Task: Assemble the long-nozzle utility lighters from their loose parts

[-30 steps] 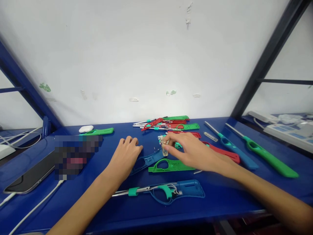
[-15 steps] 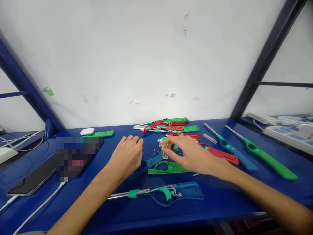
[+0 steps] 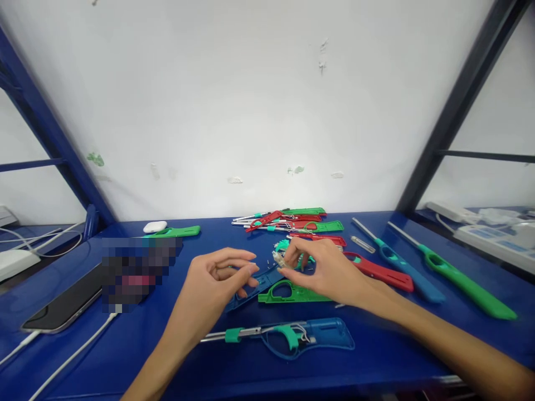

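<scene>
pinching clear part point(image 3: 278, 259) in right hand point(image 3: 331, 274) grip, left hand point(image 3: 214, 279) near

An assembly workbench: lighter shells point(image 3: 292, 219) piled on a blue-framed bench point(image 3: 125, 345).

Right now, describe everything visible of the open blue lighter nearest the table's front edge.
The blue lighter is a translucent blue plastic half-shell lying flat, open side up, on the blue table near its front edge. A teal trigger sits in its loop, thin wires run inside, and a metal tube with a teal collar points left. The left hand and the right hand, pinching a small clear part, hover beyond it; neither touches it.
</scene>
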The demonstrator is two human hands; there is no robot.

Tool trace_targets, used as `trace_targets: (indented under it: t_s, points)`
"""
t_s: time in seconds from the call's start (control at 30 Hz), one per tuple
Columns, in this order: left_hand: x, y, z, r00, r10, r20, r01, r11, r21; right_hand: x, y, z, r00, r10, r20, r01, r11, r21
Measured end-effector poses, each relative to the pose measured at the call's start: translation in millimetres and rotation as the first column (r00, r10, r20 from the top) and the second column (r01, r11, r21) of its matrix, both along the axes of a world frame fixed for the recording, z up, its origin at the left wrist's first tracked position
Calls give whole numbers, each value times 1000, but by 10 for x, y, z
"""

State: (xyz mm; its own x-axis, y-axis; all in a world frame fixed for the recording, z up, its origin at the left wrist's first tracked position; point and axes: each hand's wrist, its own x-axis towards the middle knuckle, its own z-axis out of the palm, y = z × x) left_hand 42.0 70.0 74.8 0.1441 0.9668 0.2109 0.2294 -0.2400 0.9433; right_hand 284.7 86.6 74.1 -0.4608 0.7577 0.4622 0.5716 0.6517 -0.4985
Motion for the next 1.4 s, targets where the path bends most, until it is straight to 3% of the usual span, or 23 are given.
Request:
trace_targets:
  t_s: [0.27,0.6,0.87,1.2,1.4]
  points:
    - [20,11,-117,994,-21,110,23,1000,-15,1,11,-157,997,37,61,-48,982,184]
    - [119,-32,-89,994,-28,103,29,1000,-10,-19,-31,-188,994,43,103,-76,937,342]
    - [93,-33,-146,993,-32,110,37,998,-44,-35,-54,-192,988,48,148,-104,910,402]
    - [83,6,-60,992,21,124,-14,998,-53,-49,-72,-211,989,38,144,-99,889,447]
    - [52,-6,-94,995,1,103,4,999,-47,-68,-81,-224,991,15,131,-73,890,451]
